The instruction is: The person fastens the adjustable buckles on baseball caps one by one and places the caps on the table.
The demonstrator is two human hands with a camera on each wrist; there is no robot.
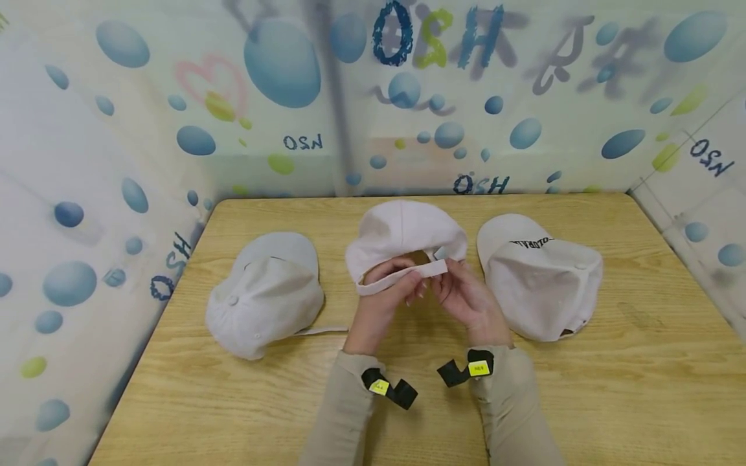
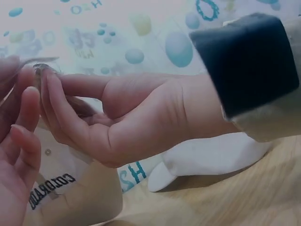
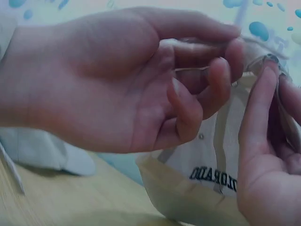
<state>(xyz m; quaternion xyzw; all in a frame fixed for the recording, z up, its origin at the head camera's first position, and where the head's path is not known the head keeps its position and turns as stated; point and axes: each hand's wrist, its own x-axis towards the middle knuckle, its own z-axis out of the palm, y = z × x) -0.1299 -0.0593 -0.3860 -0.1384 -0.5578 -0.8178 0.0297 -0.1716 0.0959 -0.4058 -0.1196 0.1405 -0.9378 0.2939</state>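
Observation:
Both hands are at the back opening of a white baseball cap, whose crown points away from me. My left hand grips the strap between thumb and fingers, some fingers reaching into the opening. With thumb and fingertips my right hand pinches the strap near its free end. In the right wrist view the left hand fills the left side, its lower fingers curled. The left wrist view shows the right hand's fingertips meeting at the strap. Dark lettering shows mirrored on the cap below.
A white cap lies on the wooden table at left, with a loose strap trailing toward the left wrist. At right, beside the right hand, sits another white cap with dark lettering. A patterned wall stands behind the table.

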